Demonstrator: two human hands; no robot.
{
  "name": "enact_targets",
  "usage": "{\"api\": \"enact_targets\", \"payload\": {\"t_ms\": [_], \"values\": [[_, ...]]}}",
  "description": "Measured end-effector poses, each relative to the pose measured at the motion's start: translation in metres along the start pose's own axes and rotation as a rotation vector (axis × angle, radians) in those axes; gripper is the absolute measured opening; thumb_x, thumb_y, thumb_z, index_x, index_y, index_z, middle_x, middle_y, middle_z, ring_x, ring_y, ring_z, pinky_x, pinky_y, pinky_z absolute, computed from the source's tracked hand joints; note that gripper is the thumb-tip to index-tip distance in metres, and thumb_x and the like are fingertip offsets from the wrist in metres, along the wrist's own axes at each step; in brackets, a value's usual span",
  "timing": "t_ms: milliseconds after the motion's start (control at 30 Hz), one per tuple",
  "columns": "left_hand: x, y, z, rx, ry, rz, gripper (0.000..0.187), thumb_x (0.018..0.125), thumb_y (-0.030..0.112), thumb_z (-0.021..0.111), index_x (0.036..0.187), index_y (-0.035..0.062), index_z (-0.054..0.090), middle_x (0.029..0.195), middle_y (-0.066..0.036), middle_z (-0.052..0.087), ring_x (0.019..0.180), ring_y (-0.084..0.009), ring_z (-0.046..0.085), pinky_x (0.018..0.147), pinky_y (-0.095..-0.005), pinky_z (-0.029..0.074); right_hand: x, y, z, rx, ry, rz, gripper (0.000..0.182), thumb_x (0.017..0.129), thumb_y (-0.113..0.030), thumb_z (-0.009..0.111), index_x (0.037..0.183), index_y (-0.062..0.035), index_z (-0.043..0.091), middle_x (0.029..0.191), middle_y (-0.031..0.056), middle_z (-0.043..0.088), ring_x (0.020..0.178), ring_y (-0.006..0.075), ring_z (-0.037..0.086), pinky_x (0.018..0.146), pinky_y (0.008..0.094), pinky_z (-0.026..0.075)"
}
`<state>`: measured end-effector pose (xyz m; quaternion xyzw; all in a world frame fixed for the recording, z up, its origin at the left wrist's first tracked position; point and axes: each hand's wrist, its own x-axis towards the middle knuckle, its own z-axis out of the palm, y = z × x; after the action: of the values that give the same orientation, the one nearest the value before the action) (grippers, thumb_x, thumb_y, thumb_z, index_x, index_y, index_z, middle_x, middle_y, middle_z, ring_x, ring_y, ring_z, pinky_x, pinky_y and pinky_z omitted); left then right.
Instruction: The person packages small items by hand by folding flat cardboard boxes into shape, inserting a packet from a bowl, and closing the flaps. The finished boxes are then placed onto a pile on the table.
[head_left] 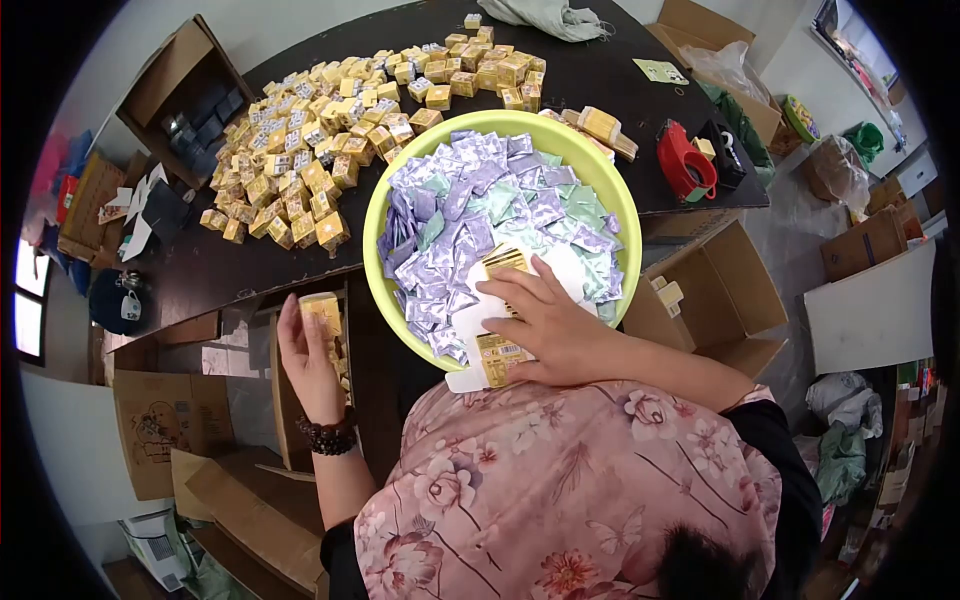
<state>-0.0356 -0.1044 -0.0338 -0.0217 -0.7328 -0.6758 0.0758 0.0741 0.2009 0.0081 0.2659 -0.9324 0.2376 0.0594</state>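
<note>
Nearest me, my right hand [545,325] lies flat, fingers spread, pressing flat cartons [497,357] on the basin [385,200] of sachets [470,200]; my left hand [305,350] grips one box [322,310] loosely. Better to keep the cartons pinned steady. Beyond, more boxes [320,140] cover the table [590,70].

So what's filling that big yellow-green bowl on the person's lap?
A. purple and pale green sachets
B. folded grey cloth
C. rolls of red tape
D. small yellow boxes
A: the bowl is heaped with purple and pale green sachets; the right hand rests on flat yellow packaging at its near edge, while the small yellow boxes lie out on the dark table.
</note>
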Motion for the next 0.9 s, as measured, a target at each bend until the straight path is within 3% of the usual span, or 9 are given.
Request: {"api": "enact_targets", "payload": {"t_ms": [100,133,233,300,433,633,767,833,900], "values": [[-0.009,-0.036,-0.043,1.046,0.237,0.273,0.058,0.094,0.023,0.060,0.144,0.0097,0.035,0.149,-0.020,0.026,0.132,-0.0361,0.034,0.106,-0.0471,0.033,-0.005,0.004,0.008,-0.030,0.011,0.000,0.042,0.073,-0.022,0.075,0.110,-0.0076,0.063,0.129,0.0105,0.045,0.133,0.0290,0.033,0.113,0.0605,0.015],[-0.016,-0.036,-0.045,0.961,0.213,0.258,0.056,0.091,0.024,0.063,0.141,0.0108,0.041,0.149,-0.020,0.027,0.134,-0.0399,0.029,0.110,-0.0478,0.025,-0.007,0.008,0.012,-0.027,0.011,0.006,0.042,0.073,-0.022,0.075,0.110,-0.0076,0.063,0.129,0.0105,0.045,0.133,0.0290,0.033,0.113,0.0605,0.015],[-0.035,0.006,-0.011,0.702,-0.050,0.268,0.039,0.091,0.020,0.063,0.127,0.0072,0.055,0.141,-0.020,0.040,0.130,-0.0368,0.036,0.107,-0.0447,0.031,-0.009,0.015,0.016,-0.142,0.138,-0.110,0.044,0.070,-0.025,0.078,0.110,-0.0116,0.064,0.121,0.0079,0.049,0.124,0.0289,0.041,0.113,0.0598,0.014],[-0.039,0.017,0.009,0.606,-0.196,0.301,0.032,0.092,0.016,0.061,0.122,0.0047,0.058,0.136,-0.017,0.045,0.126,-0.0319,0.043,0.103,-0.0394,0.037,-0.011,0.007,0.013,0.021,0.108,-0.014,0.045,0.069,-0.023,0.079,0.110,-0.0121,0.064,0.117,0.0068,0.050,0.119,0.0278,0.044,0.112,0.0613,0.013],[-0.047,0.039,0.047,0.671,-0.373,0.438,0.036,0.082,0.009,0.070,0.117,0.0051,0.061,0.131,-0.016,0.048,0.119,-0.0334,0.047,0.101,-0.0396,0.038,-0.007,0.001,0.011,-0.093,0.030,0.030,0.044,0.069,-0.024,0.078,0.109,-0.0136,0.065,0.114,0.0066,0.050,0.115,0.0254,0.046,0.112,0.0627,0.012],[-0.055,0.040,0.060,0.543,-0.416,0.406,0.029,0.081,0.004,0.069,0.110,0.0040,0.064,0.124,-0.015,0.052,0.114,-0.0313,0.050,0.097,-0.0376,0.040,-0.011,0.010,0.020,-0.061,0.222,-0.220,0.030,0.073,-0.020,0.069,0.102,-0.0116,0.067,0.105,0.0028,0.051,0.107,0.0212,0.050,0.110,0.0609,0.023],[-0.058,0.042,0.058,0.526,-0.408,0.421,0.026,0.083,0.002,0.067,0.108,0.0029,0.064,0.115,-0.015,0.057,0.107,-0.0286,0.055,0.093,-0.0355,0.043,-0.014,0.010,0.011,-0.078,0.211,-0.279,0.025,0.076,-0.017,0.070,0.100,-0.0116,0.068,0.092,0.0018,0.054,0.100,0.0200,0.053,0.111,0.0558,0.027],[-0.057,0.041,0.056,0.332,-0.468,0.373,0.019,0.091,0.006,0.060,0.108,-0.0006,0.064,0.111,-0.013,0.062,0.102,-0.0228,0.059,0.088,-0.0320,0.046,-0.015,0.009,0.006,0.206,0.292,-0.076,0.018,0.082,-0.012,0.069,0.100,-0.0088,0.068,0.082,0.0021,0.056,0.087,0.0206,0.058,0.110,0.0504,0.030],[-0.056,0.048,0.062,0.149,-0.513,0.231,0.021,0.095,0.009,0.055,0.112,-0.0026,0.063,0.110,-0.014,0.063,0.100,-0.0220,0.061,0.087,-0.0311,0.048,-0.010,0.007,-0.006,0.442,0.604,0.201,0.014,0.088,-0.008,0.065,0.101,-0.0041,0.067,0.081,0.0062,0.061,0.076,0.0188,0.059,0.099,0.0394,0.044]]}}
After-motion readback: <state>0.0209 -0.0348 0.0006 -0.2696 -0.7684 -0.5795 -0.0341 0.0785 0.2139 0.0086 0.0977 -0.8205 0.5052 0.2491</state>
